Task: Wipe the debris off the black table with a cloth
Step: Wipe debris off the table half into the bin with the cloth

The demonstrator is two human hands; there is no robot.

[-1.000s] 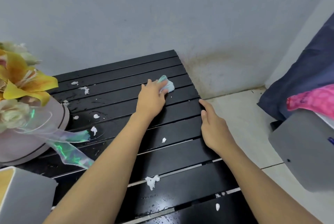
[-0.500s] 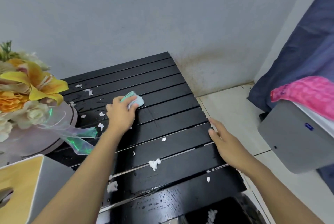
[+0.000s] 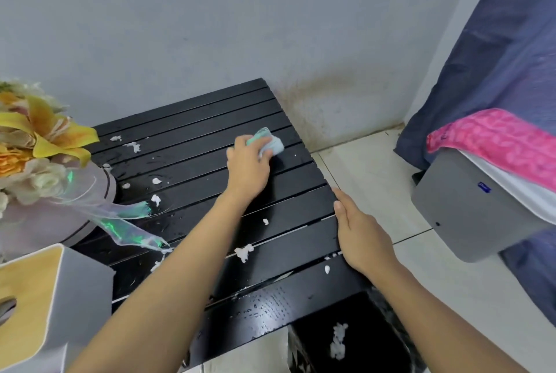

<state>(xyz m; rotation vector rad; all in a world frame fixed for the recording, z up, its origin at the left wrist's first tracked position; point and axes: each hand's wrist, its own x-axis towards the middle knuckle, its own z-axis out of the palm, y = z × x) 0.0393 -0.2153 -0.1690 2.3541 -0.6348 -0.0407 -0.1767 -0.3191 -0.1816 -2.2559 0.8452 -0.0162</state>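
several white scraps of debris (image 3: 244,252) lay to the left of and nearer than the left hand (image 3: 248,166), which pressed a bunched pale green cloth (image 3: 270,144) under curled fingers at the far right of the black table (image 3: 186,120). the slats ran left to right, so a sweep along their long axis would probably meet the scraps by the flower box (image 3: 75,210). the left hand was much the nearer to the cloth; the right hand (image 3: 359,233), fingers straight and together, holding nothing, lay flat against the table's right edge. compared with half a second earlier, the cloth sat further right, close to the right edge; the scraps appeared unmoved.
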